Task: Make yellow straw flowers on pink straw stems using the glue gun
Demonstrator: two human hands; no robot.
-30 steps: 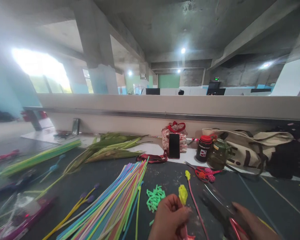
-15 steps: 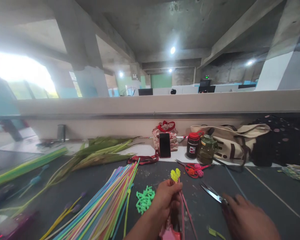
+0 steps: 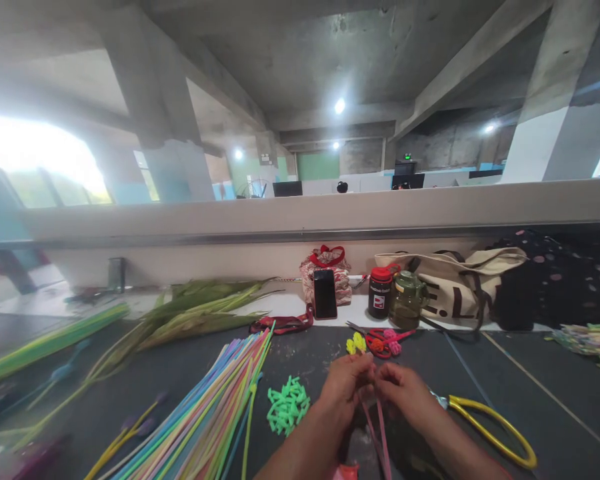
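My left hand and my right hand meet over the dark table, both pinched on thin pink straw stems that run down toward me. Yellow knotted tips stick up just beyond my left fingers. Yellow-handled scissors lie on the table right of my right hand, apart from it. A small heap of green straw bits sits left of my left hand.
A fan of coloured straws lies at left, long green leaves behind it. At the back stand a phone, a red-lidded jar, a green jar, red scissors and a canvas bag.
My right hand let go of the scissors, which now lie on the table, and moved left to join my left hand on the straw stems. The view shifted slightly.
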